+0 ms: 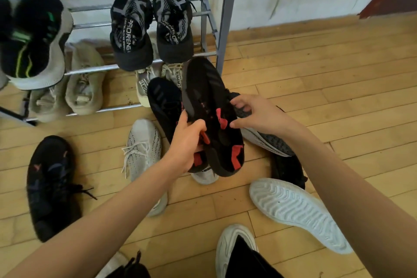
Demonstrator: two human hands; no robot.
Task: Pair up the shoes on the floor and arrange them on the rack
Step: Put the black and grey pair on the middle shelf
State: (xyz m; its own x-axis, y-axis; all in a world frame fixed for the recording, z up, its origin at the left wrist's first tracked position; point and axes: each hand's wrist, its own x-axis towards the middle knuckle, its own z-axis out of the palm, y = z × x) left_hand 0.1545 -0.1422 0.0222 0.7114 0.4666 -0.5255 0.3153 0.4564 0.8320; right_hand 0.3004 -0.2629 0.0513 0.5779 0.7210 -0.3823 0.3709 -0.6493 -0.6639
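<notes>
A pair of black shoes with red accents [212, 115] is held together above the floor, in front of the grey metal rack [222, 29]. My left hand [187, 142] grips both shoes at their openings. My right hand [255, 115] touches the right shoe's side with fingers curled on it. On the rack's middle shelf sit a black-and-grey pair [151, 27] and a black shoe with green stripes [33, 38]. The bottom shelf holds a beige pair [70, 88] and a light grey pair [155, 79], partly hidden by the held shoes.
Loose on the wooden floor lie a black sneaker [49, 185] at left, a white knit sneaker [142, 149], a grey-black shoe [268, 140] under my right hand, and a white sole-up shoe [297, 212]. My own white shoe [228, 246] is at the bottom.
</notes>
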